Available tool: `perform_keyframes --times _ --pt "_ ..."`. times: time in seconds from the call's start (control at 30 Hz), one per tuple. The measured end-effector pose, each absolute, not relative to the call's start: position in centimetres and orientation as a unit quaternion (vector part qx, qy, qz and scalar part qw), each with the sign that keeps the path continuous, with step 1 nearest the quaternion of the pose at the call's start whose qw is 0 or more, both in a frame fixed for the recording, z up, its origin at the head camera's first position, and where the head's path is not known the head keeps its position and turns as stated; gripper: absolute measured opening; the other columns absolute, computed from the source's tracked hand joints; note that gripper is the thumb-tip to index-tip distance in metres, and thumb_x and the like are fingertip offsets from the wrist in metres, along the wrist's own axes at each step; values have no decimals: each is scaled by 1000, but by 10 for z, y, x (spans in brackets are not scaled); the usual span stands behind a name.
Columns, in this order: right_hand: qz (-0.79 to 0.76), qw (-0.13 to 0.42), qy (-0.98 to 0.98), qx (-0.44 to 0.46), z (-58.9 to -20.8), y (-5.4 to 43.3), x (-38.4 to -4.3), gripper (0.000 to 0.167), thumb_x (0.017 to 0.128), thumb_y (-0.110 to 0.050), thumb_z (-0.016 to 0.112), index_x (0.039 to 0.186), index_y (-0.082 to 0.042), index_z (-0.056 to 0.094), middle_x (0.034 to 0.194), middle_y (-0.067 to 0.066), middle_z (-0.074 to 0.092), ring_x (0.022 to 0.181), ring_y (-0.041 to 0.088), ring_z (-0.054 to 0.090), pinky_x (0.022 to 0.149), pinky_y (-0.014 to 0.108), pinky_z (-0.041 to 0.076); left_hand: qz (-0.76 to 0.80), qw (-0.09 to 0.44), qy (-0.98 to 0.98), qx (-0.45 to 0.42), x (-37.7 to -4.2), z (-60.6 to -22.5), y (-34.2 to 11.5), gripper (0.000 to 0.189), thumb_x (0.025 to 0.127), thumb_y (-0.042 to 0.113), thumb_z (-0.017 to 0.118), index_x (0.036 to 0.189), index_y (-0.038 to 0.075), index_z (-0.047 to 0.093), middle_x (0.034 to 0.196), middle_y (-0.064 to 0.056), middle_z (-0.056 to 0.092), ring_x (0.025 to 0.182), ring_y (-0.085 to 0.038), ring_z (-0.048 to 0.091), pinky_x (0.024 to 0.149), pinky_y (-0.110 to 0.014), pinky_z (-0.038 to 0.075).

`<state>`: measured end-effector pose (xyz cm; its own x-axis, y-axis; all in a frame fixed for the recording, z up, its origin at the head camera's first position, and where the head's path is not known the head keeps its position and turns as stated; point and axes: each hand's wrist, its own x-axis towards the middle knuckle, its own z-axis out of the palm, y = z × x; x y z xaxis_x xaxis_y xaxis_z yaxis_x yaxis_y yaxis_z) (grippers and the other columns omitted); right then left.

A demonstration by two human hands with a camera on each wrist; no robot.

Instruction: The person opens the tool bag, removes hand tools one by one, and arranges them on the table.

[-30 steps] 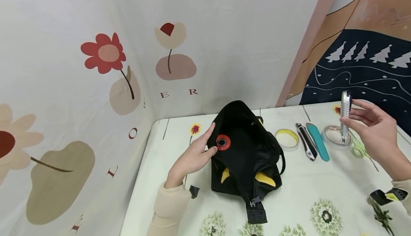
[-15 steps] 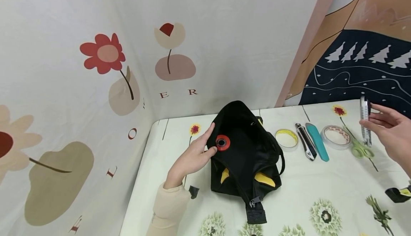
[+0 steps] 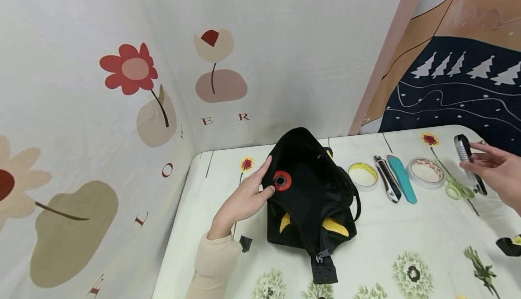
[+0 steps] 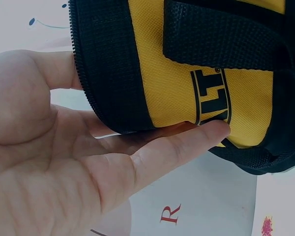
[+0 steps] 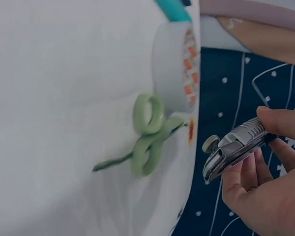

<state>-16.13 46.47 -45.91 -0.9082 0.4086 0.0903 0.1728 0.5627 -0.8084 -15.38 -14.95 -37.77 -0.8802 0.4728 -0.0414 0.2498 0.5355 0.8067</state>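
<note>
A black and yellow tool bag (image 3: 309, 217) stands with its mouth open, its zipped flap hanging toward me. My left hand (image 3: 246, 199) grips the bag's left rim, thumb inside; the left wrist view shows its fingers (image 4: 182, 147) along the yellow outer side. A red round thing (image 3: 282, 181) with a dark centre shows just inside the mouth, near that thumb. At the far right my right hand (image 3: 498, 170) holds a silver utility knife (image 3: 464, 147) above the table, between thumb and fingers. Its metal end and round knob (image 5: 211, 143) show in the right wrist view.
Right of the bag lie a yellow-rimmed tape roll (image 3: 363, 175), a black and silver utility knife (image 3: 388, 179), a teal knife-shaped tool (image 3: 402, 179), a clear tape roll (image 3: 426, 173) and green-handled scissors (image 3: 457, 189). A fabric wall (image 3: 293, 64) rises behind the table.
My right hand has moved right with the silver utility knife, from over the clear tape roll to past the scissors. The knife has lowered and tilted. My left hand and the bag stay put.
</note>
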Motion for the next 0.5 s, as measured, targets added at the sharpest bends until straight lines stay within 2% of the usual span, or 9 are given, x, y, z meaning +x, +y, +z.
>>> perform_keyframes --times 0.03,0.07,0.1,0.13,0.23,0.33,0.43,0.5 --pt "423 132 -881 -167 -461 466 -162 60 109 -9 71 164 -26 55 97 -29 52 79 -12 48 69 4 47 435 127 866 209 -154 -378 -149 81 111 13 55 179 15 12 185 -5 18 170 -28 19 134 -58 24" --pt "401 125 -891 -173 -459 464 -161 63 108 -2 68 168 -13 51 101 -19 57 79 -10 46 68 5 46 434 128 867 208 -154 -378 -149 81 111 13 55 179 15 12 185 -5 18 170 -28 19 134 -57 25" --pt "386 123 -898 -173 -460 464 -161 62 107 0 67 167 -8 51 104 -9 63 79 -9 44 65 7 46 434 126 867 209 -154 -378 -149 81 111 12 55 179 15 13 185 -5 19 170 -28 19 134 -58 25" --pt "365 118 -905 -180 -453 457 -158 62 106 4 67 165 -2 50 104 0 63 79 -9 42 63 9 46 434 125 867 209 -154 -379 -149 81 111 12 55 179 15 13 185 -6 19 170 -29 19 134 -58 25" --pt "328 110 -920 -185 -461 463 -161 61 105 7 67 161 12 44 124 37 55 80 -7 36 58 13 44 435 121 868 209 -154 -380 -149 80 110 11 55 179 14 14 184 -8 20 170 -31 20 134 -59 25" --pt "318 117 -923 -182 -467 470 -162 59 101 11 69 155 17 46 122 44 55 73 -14 33 54 15 43 433 125 869 205 -154 -379 -148 81 111 12 55 180 16 13 184 -7 20 170 -28 19 134 -57 25" --pt "313 122 -926 -173 -471 476 -162 58 98 14 69 150 23 46 120 48 54 70 -15 34 52 17 43 433 129 869 203 -154 -378 -147 81 112 13 56 180 17 13 184 -5 18 170 -26 18 135 -56 24" --pt "308 115 -929 -169 -472 478 -163 59 97 15 69 150 24 45 118 49 53 69 0 49 51 19 43 434 131 868 203 -155 -378 -147 81 112 13 56 180 17 12 184 -4 17 170 -25 17 135 -55 23"
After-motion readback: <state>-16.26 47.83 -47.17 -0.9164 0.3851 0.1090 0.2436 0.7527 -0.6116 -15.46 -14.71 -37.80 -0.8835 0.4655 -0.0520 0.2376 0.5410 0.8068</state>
